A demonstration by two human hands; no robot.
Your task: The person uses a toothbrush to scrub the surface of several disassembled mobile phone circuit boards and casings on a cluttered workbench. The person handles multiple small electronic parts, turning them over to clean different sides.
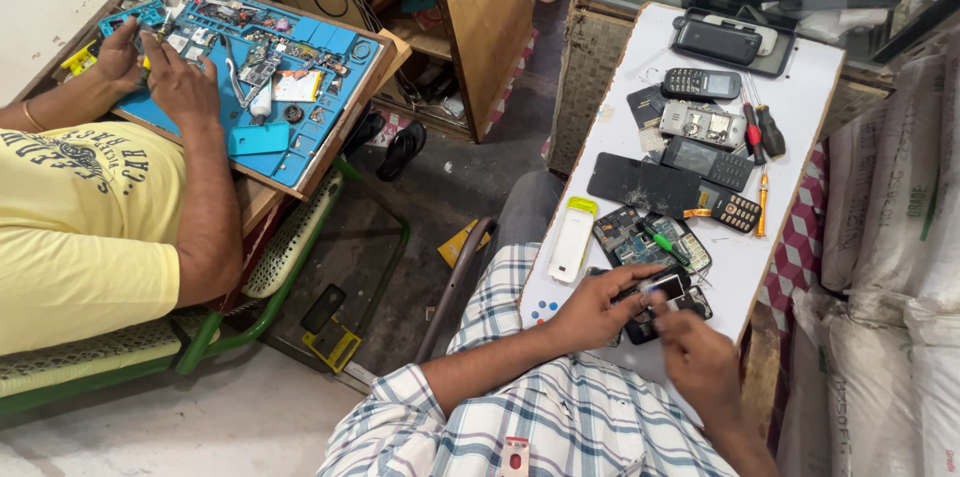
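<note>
Left hand (597, 312) curled around a small dark phone (668, 289), holding it at the near edge of the white worktop (800, 87). Right hand (700, 357) just right of the phone, fingertips pinched at its lower edge; can't tell what they pinch. Open circuit board (650, 237) just behind the phone, white phone (572, 240) to its left. Co-worker's hands (160, 67) on a blue mat (300, 152), well apart.

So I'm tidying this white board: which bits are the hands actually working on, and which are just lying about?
In hand:
left hand steadying the small dark opened phone
right hand at the phone's edge

Lying about:
white phone cover
green circuit board
keypad phones
screwdrivers
black flat panel
white board
</note>
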